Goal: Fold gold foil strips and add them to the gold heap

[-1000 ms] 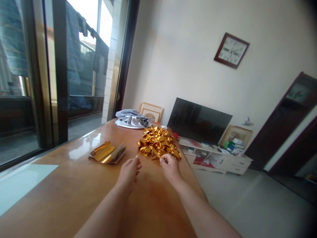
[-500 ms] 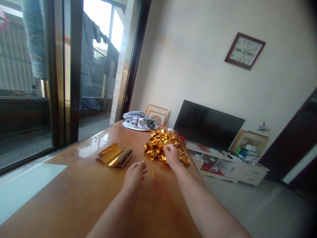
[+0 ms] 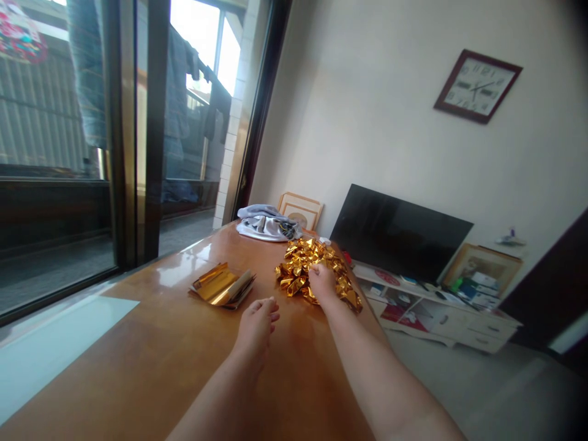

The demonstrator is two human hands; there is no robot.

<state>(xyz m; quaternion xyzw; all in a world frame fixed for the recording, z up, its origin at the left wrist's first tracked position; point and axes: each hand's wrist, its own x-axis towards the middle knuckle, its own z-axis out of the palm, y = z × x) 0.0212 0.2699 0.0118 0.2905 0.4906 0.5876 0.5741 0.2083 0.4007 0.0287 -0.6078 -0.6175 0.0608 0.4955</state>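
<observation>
The right hand point(image 3: 322, 283) is clenched on the gold foil heap point(image 3: 301, 269) near the right edge of the desk point(image 3: 138, 367), while the left hand point(image 3: 256, 327), curled, its grip unclear, sits over open wood.

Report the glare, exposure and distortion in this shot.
In the head view, the window is blown out to white; glare streaks the varnished wooden table near the window; the gold foil pile shows bright hot spots; wide-angle distortion tilts the wall clock and the room's vertical lines; the frame's corners darken.
</observation>
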